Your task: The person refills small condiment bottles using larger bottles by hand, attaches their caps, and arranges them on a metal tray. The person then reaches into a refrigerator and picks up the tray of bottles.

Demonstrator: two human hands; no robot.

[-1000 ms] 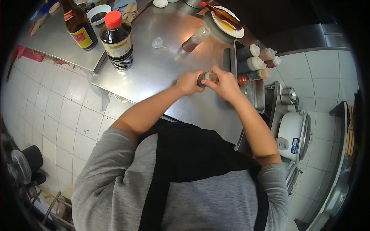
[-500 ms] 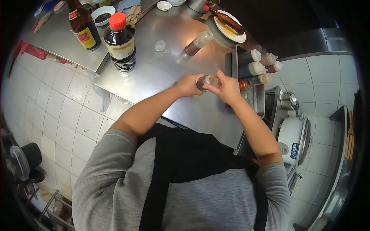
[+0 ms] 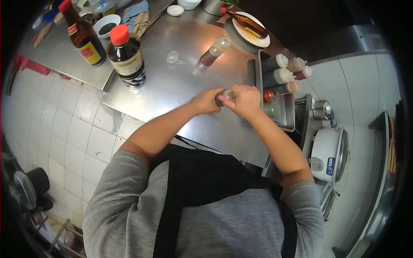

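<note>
Over the steel worktop [image 3: 167, 94], my left hand [image 3: 206, 101] is wrapped round the body of a small clear squeeze bottle [image 3: 220, 97] with dark sauce in it. My right hand [image 3: 247, 101] closes over the top of the same bottle, thumb across its neck; its fingers partly hide the top. Another clear bottle [image 3: 214, 51], part filled with brown sauce, stands without a nozzle beyond my hands. To its left lies a clear nozzle cap [image 3: 173, 56]. A large soy sauce bottle [image 3: 127, 62] with a red cap stands farther left.
At right, a metal tray [image 3: 287, 122] holds several squeeze bottles [image 3: 284, 76]. A brown bottle [image 3: 251, 26] lies on a white plate [image 3: 259, 42] at the back. A tall brown bottle [image 3: 88, 45] and a bowl [image 3: 112, 19] stand at upper left. A rice cooker [image 3: 325, 150] sits at right.
My right hand has turned and closed over the bottle's top, where its fingers were raised before. The whole view has shifted slightly.
</note>
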